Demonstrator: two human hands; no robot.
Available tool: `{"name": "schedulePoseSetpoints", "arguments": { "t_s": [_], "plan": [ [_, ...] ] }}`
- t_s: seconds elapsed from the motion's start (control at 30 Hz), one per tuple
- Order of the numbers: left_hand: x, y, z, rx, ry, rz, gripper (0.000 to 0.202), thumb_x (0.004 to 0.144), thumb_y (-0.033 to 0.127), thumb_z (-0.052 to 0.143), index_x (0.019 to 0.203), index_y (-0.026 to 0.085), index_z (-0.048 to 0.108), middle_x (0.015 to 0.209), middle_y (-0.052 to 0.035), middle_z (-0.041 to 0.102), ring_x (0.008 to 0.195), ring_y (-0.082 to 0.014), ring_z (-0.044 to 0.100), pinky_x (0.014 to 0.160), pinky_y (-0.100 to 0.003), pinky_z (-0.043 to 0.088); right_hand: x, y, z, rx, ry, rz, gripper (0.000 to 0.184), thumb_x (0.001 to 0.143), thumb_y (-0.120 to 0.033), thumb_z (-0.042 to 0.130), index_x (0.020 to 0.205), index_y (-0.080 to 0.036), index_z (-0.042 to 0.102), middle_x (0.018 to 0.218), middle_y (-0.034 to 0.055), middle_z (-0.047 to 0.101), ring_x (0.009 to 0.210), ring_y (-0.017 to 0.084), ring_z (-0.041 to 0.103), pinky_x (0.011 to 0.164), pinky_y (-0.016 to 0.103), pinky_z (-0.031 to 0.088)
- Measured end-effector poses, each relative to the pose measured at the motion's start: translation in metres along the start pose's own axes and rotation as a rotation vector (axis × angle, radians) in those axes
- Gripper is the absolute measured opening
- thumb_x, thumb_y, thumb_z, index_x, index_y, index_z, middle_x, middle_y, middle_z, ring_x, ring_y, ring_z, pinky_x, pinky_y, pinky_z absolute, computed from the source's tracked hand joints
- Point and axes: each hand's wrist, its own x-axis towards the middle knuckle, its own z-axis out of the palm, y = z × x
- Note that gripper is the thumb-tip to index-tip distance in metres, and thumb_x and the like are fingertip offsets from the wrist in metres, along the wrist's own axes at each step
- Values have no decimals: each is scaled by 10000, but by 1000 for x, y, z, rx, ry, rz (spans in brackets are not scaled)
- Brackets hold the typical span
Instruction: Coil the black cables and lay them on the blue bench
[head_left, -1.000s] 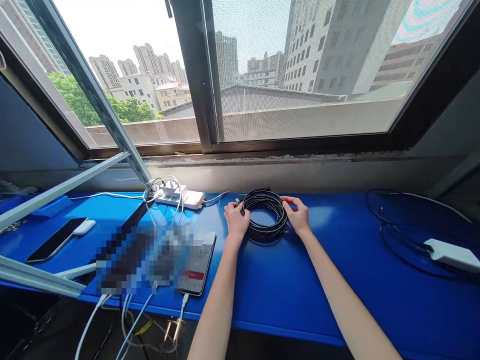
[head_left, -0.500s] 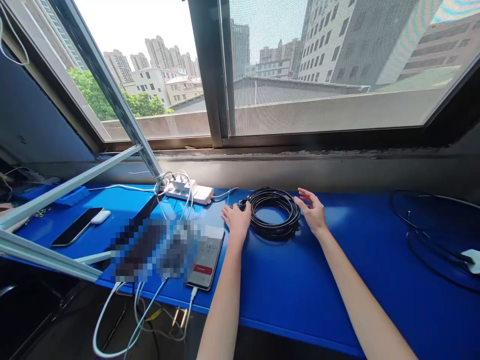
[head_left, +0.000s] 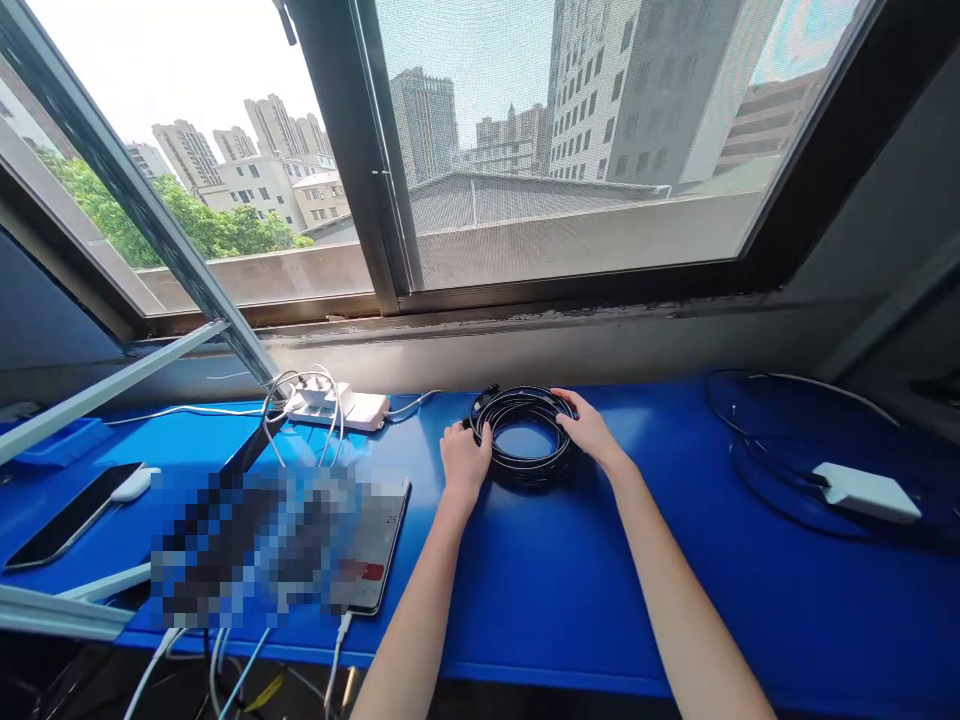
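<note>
A coil of black cable (head_left: 534,468) lies on the blue tabletop (head_left: 555,580) below the window, a dark connector showing at its upper left. My left hand (head_left: 466,462) grips the coil's left side, thumb on the inner face and fingers round the outside. On the opposite side, my right hand (head_left: 591,430) has its thumb and fingers closed over the upper right edge of the loops. The undersides of the fingers are hidden.
To the left are a white power strip (head_left: 352,410) with plugs, a phone (head_left: 384,545) on a charging lead, another dark phone (head_left: 75,515) and a blurred-out patch. A metal frame slants across the left. A white adapter (head_left: 866,492) with black cable lies at right.
My right hand has moved in from beside the coil and closed on its right edge. My left hand has tightened round the left side. The view has shifted to the right.
</note>
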Motion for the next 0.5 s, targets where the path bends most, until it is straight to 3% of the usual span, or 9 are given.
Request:
{"name": "schedulePoseSetpoints", "arguments": {
  "t_s": [0.13, 0.27, 0.4, 0.5],
  "plan": [
    [-12, 18, 14, -61, -108, 204, 363, 902, 321, 426, 618, 189, 610, 776, -84, 591, 858, -230, 553, 789, -355, 456, 5, 10, -34, -87, 243, 77, 324, 580, -254, 649, 898, -210, 694, 887, 86, 705, 753, 255, 646, 726, 445, 506],
    [-25, 35, 27, -118, -186, 349, 196, 870, 312, 514, 762, 197, 631, 832, -60, 598, 844, -214, 546, 776, -340, 455, 6, 19, -68, -144, 452, 98, 181, 566, -344, 694, 692, -215, 700, 642, 85, 669, 605, 268, 615, 596, 430, 485],
    [-32, 48, 38, -151, -235, 425, 175, 856, 345, 534, 860, 210, 646, 896, -75, 601, 878, -237, 539, 774, -367, 450, 3, 26, -85, -158, 641, 67, 132, 551, -384, 712, 581, -258, 687, 477, 55, 588, 543, 261, 578, 540, 403, 450],
    [-36, 58, 46, -164, -270, 465, 196, 818, 356, 579, 943, 231, 665, 943, -85, 608, 905, -256, 535, 798, -394, 441, -2, 28, -91, -158, 750, 74, 133, 569, -387, 699, 603, -259, 702, 518, 82, 607, 627, 307, 602, 579, 438, 453]
  ]
}}
